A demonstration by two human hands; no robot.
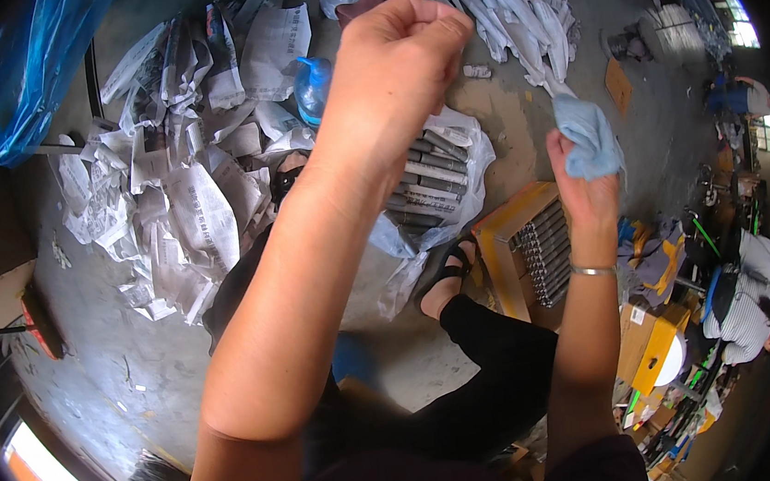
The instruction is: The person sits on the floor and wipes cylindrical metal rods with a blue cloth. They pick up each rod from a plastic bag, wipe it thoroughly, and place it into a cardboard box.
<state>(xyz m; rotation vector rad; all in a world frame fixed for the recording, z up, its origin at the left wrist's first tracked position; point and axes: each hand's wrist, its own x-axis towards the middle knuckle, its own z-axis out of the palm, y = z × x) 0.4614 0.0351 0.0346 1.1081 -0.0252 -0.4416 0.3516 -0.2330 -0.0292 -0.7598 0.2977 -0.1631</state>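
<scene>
A person's right hand (590,195) grips a light blue cloth (590,135), raised past the far right corner of an open cardboard box (491,263) of metal parts (549,257) on the floor (105,360). The left hand (400,58) is also up, its grip closed; whether anything is inside cannot be told. Near the box, grey rods (435,178) lie in a plastic bag (480,152); newspaper sheets (201,212) spread leftward.

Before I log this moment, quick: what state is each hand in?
Left hand: closed; whether it holds anything cannot be told.
Right hand: closed, holding a light-blue cloth.
</scene>
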